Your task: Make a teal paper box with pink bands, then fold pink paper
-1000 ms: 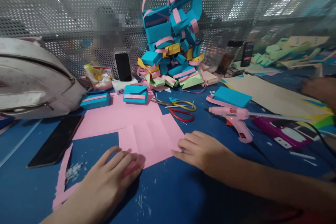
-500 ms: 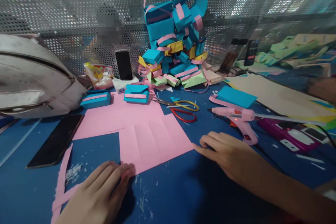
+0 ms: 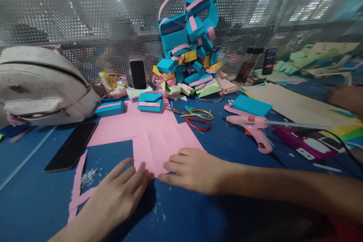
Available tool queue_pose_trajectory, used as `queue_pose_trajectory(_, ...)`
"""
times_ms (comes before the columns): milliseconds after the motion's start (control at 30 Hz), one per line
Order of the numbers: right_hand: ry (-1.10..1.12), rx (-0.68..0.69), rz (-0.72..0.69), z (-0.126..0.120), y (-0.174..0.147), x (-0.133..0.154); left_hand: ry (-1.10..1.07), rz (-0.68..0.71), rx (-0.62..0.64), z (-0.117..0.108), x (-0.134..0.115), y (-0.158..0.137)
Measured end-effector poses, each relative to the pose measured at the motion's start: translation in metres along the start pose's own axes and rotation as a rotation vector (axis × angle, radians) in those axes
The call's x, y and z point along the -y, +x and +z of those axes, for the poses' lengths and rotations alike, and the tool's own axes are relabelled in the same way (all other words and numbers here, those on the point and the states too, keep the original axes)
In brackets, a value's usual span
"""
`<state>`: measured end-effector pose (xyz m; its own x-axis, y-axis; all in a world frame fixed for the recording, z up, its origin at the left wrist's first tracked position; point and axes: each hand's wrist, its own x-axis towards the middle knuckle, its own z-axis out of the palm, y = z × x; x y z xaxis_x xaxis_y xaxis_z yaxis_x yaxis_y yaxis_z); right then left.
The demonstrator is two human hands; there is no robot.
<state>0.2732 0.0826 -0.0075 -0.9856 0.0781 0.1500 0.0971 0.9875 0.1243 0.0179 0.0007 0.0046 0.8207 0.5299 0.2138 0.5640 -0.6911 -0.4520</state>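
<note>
A pink paper sheet with several parallel creases lies flat on the blue table. My left hand rests at its near left corner, fingers apart, fingertips touching the paper. Along the near edge, my right hand lies palm down with spread fingers, covering the sheet's near right part. Behind it lies a larger pink sheet, partly under the creased one. Pink paper strips lie left of my left hand, beside small white scraps.
Scissors with yellow and red handles lie beyond the sheet. To the right are a pink glue gun and a purple power strip. A phone, a white backpack and small blue paper boxes stand left and behind. Stacked paper bags rise behind.
My right hand has moved left from the sheet's right corner along its near edge, closer to my left hand. My left hand stays at the left corner. The view has shifted slightly.
</note>
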Motion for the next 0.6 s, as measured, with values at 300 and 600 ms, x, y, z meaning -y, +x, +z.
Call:
queue_pose_trajectory(300, 0.112, 0.022, -0.01, 0.003, -0.001, -0.009, -0.069, -0.036, -0.081, 0.001, 0.007, 0.008)
queue_pose_trajectory(600, 0.153, 0.051, -0.005, 0.003, 0.002, -0.014, -0.899, -0.259, 0.193, 0.015, 0.046, 0.025)
